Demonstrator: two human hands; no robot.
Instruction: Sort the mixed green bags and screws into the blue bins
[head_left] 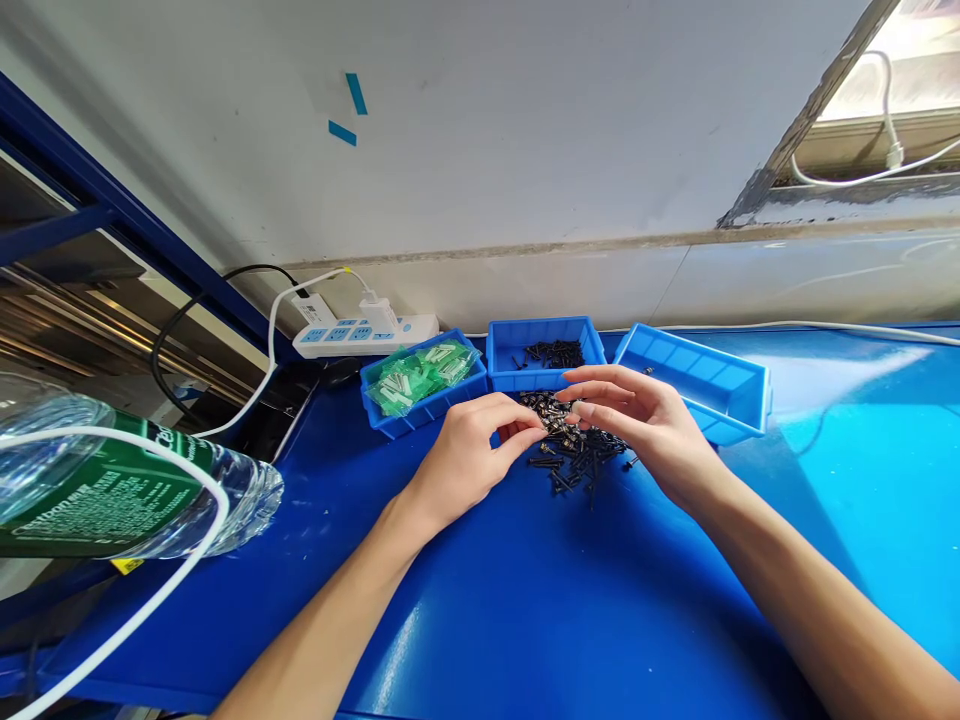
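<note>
A loose pile of small dark screws [581,460], with some silvery pieces among them, lies on the blue tabletop. At its left edge, my left hand [472,450] is closed in a pinch, thumb against forefinger; whatever sits between the tips is too small to make out. Over the pile's right side hovers my right hand [649,420], its fingers stretched and apart from the thumb, with nothing visible held. Behind the pile stands a blue bin [544,380] with dark screws inside. Another blue bin [694,375] is behind my right hand, which covers part of it.
A third blue bin [424,410] at left holds green-and-clear plastic bags [424,375]. Behind it are a white power strip [367,335] and cables. A large water bottle [135,485] lies at the left, crossed by a white cable [217,510]. A wall [525,130] closes off the back.
</note>
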